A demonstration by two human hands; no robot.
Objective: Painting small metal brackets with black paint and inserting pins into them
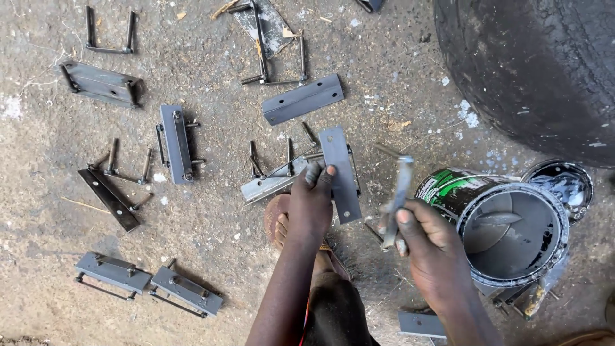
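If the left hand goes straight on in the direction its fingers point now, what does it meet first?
The left hand points up the picture and already touches the flat grey metal plate with its fingertips. Past that, the line seems to reach the angle bracket on the ground, though depth is unclear.

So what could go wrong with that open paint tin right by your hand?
The open green paint tin sits tilted beside the right hand, so a bump might spill the grey paint. The left hand grips the flat grey metal plate by its edge, which may scrape fingers. Paint from the brush could drip onto the foot.
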